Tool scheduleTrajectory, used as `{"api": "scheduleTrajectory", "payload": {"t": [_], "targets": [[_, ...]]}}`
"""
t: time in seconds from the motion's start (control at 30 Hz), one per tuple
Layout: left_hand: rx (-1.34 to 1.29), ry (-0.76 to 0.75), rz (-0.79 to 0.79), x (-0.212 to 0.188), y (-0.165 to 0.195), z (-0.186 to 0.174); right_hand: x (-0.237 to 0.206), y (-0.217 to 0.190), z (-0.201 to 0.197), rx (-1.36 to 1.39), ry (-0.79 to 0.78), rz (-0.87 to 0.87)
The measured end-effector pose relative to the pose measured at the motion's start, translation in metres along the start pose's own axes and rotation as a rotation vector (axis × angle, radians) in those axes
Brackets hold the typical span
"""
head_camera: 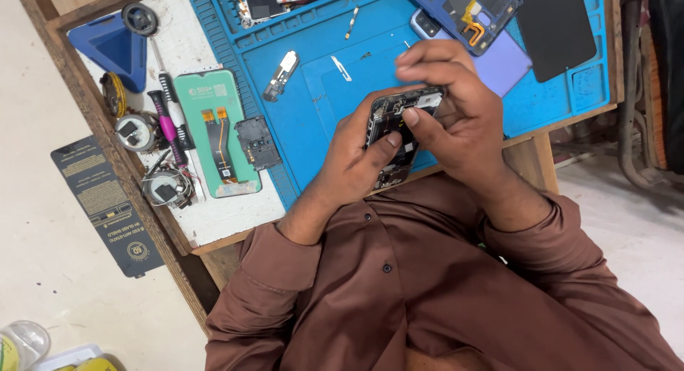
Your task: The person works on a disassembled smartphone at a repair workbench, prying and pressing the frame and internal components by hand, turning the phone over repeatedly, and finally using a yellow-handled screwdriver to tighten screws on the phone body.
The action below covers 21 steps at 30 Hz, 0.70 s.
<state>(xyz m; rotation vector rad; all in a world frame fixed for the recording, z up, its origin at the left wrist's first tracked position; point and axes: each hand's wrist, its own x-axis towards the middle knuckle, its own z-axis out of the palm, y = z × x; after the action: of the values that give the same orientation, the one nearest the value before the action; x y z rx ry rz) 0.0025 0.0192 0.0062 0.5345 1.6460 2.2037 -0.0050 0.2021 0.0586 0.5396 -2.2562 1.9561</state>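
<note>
Covering most of the wooden bench (187, 251) is a blue work mat (313, 121), the largest thing here, with ridged borders and shallow moulded compartments along its far edge. The far-left compartments hold loose phone parts and a small board (262, 2), though what else lies in them is too small to tell. On the mat's flat middle lie a small metal bracket (281, 74) and a thin white strip (341, 68), well apart from each other. At the far right of the mat sit a black panel (554, 27), a blue phone frame (470, 11) with an orange flex cable showing inside it, and a lilac phone back (504, 64) partly under that frame.

Left of the mat, on the white bench top, lies a green screen assembly (212, 132) with 2 flex cables on it, and a black shield plate (257, 141) rests just beside it. Further left are a blue triangular stand (114, 47), a pink-handled screwdriver (166, 125) and 2 small round metal parts (135, 132).

Over the near edge of the mat, the left hand (353, 161) is clasped round an opened phone (400, 132), thumb pressed on its exposed insides. The right hand (459, 114) grips the phone's upper end, fingers curled over the top and thumb on its face. A brown shirt (399, 285) fills the foreground
</note>
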Motion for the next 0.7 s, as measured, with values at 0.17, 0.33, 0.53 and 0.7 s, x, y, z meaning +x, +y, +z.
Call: {"api": "scheduleTrajectory", "payload": {"t": [0.17, 0.33, 0.53, 0.7], "targets": [[0.05, -0.002, 0.051, 0.002, -0.008, 0.001, -0.001, 0.006, -0.009, 0.162, -0.088, 0.087], [0.025, -0.02, 0.086, 0.001, -0.009, 0.002, -0.001, 0.011, -0.012, 0.189, -0.099, 0.093], [0.048, -0.025, 0.075, 0.002, -0.006, 0.001, -0.001, 0.013, -0.013, 0.193, -0.104, 0.093], [-0.015, -0.048, 0.065, 0.003, -0.004, 0.001, -0.001, 0.014, -0.012, 0.242, -0.109, 0.12]]}}
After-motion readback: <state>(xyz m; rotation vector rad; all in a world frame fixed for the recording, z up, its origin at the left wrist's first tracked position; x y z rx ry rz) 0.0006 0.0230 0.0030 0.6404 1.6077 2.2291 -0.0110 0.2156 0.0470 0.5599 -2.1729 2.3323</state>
